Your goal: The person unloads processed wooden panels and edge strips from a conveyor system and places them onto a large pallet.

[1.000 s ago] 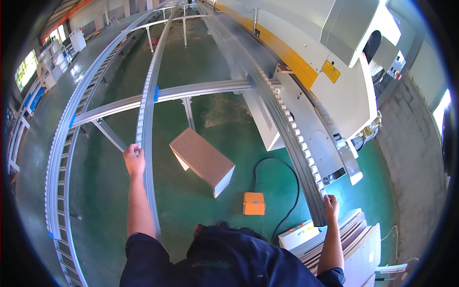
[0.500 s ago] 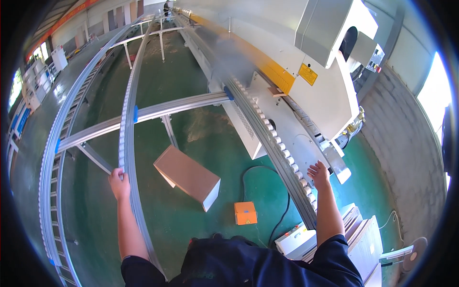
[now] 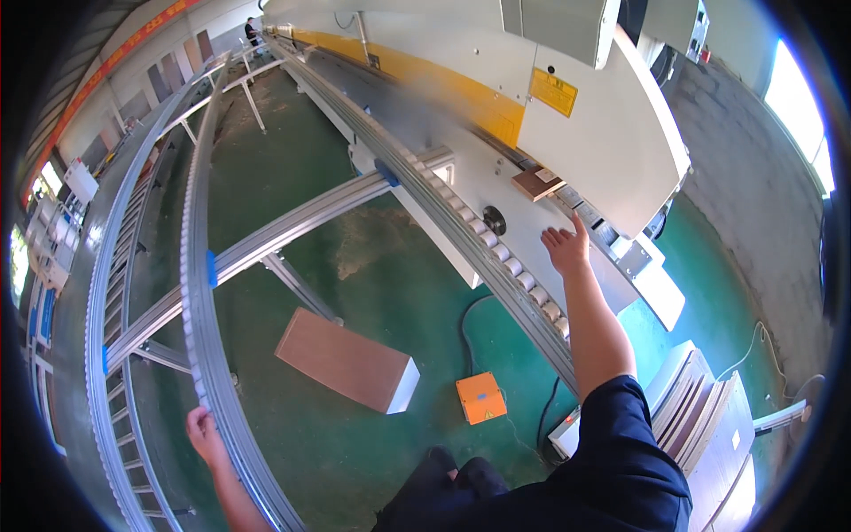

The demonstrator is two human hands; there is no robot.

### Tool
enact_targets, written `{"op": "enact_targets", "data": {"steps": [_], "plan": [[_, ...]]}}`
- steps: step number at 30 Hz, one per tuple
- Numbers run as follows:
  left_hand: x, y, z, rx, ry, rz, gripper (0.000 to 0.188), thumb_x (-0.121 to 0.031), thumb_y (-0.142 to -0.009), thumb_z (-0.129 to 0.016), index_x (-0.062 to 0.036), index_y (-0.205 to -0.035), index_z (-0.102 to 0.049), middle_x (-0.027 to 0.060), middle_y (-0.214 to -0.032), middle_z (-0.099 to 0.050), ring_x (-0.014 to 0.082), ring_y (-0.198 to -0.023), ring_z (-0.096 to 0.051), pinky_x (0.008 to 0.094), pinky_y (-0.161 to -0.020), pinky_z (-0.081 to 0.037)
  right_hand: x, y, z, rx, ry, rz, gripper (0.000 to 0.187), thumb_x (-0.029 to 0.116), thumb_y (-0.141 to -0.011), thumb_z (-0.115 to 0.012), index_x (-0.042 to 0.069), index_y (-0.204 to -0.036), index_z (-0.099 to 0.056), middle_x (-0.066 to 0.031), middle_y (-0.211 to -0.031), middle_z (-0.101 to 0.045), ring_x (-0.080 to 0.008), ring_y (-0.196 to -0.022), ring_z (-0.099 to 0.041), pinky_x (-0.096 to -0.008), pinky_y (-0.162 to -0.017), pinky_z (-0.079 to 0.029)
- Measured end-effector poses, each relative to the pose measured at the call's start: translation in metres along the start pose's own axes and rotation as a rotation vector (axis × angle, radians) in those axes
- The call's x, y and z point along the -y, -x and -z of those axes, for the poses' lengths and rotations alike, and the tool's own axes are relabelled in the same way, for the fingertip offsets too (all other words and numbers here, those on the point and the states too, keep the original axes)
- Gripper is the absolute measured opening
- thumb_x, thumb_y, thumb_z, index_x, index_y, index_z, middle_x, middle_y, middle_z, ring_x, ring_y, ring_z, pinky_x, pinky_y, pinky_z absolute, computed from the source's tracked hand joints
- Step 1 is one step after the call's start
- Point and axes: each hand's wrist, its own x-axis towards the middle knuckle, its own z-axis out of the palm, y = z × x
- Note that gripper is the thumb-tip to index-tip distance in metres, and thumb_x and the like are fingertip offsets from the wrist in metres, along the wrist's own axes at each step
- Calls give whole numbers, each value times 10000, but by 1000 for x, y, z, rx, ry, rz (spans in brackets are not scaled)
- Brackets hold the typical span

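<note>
dark blue cloth on the right sleeve point(image 3: 620, 434) is seen closest. beside the left metal rail point(image 3: 202, 337), the left hand point(image 3: 206, 434) appears to have been drawn nearer the body; its fingers are loosely curled, and whether the rail is gripped cannot be told. on the green floor point(image 3: 292, 177), a brown box point(image 3: 341, 359) and an orange box point(image 3: 481, 397) are seen. the right hand point(image 3: 566, 248) has been lifted off the roller rail point(image 3: 479, 259) and stretched toward the white machine point(image 3: 612, 142); its grip is wide, fingers parted, nothing held. just past its fingertips, a small brown board point(image 3: 537, 183) is rested on the machine's edge, apparently untouched. by that shift, the board seems to have been brought within reach. far off, another person point(image 3: 251, 31) can be made out.
</note>
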Motion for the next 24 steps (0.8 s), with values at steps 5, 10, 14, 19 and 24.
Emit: {"op": "enact_targets", "data": {"steps": [5,10,14,19,24], "plan": [[17,1,14,3,-23,-10,111,-26,-877,-557,-22,-979,-601,47,-1004,-568,143,-884,-531,269,-793,-436,7,-40,-37,-46,-223,-2,661,344,-852,-669,10,-1346,-382,-187,-1333,-480,-373,-1217,-481,-506,-1047,-406],[-16,-11,-13,99,-293,-82,174,-35,-856,-565,-16,-1026,-595,93,-977,-575,191,-895,-542,312,-824,-449,27,-25,-28,-382,-170,65,298,149,-888,-633,87,-1171,-562,-138,-1149,-614,-330,-1060,-596,-494,-899,-546],[-23,-4,-10,93,-415,-188,206,-118,-874,-569,-5,-1042,-609,107,-941,-620,244,-887,-593,366,-825,-485,19,46,-11,-239,143,203,191,140,-871,-654,35,-1027,-621,-147,-1085,-623,-314,-993,-619,-426,-834,-567],[-67,9,-5,138,-643,-71,263,-190,-875,-602,-5,-1052,-661,212,-1016,-661,358,-951,-629,450,-877,-488,53,195,13,-239,-53,15,313,132,-891,-633,-12,-1155,-550,-132,-1069,-621,-272,-938,-646,-405,-813,-554],[-65,-14,-39,159,-849,-291,231,-149,-844,-648,1,-1020,-653,204,-974,-654,349,-916,-626,448,-830,-499,90,338,65,-280,48,26,349,115,-929,-576,-6,-1248,-501,-124,-1099,-613,-245,-950,-651,-372,-852,-536]]}}
